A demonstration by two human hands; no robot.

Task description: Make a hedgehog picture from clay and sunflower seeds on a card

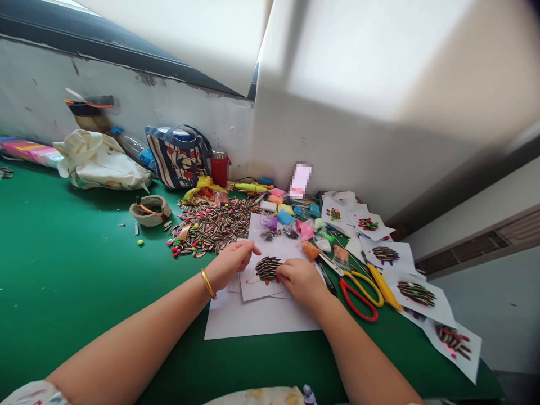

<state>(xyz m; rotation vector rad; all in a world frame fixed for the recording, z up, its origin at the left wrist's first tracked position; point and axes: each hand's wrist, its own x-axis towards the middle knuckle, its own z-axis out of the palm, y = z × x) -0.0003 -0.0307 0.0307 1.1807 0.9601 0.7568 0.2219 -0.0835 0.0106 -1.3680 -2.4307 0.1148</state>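
Note:
A hedgehog picture (267, 269) made of striped sunflower seeds, with small orange feet, lies on a white card in front of me. My right hand (300, 279) rests at its right edge, fingers pinched together; what they grip, if anything, is hidden. Over the card's upper left my left hand (236, 260) hovers, index finger stretched out and the others loosely bent, with nothing visible in it. Under the card are more white sheets (257, 323). Behind my left hand spreads a heap of sunflower seeds (223, 225) mixed with small coloured balls.
Packets of coloured clay (285, 215) lie behind the card. Red-handled scissors (358, 301), yellow-handled scissors (366, 286) and a yellow cutter (383, 287) are at right, beside finished seed pictures (417, 293). A tape roll (147, 218), striped bag (179, 157) and red bottle (219, 170) stand farther back.

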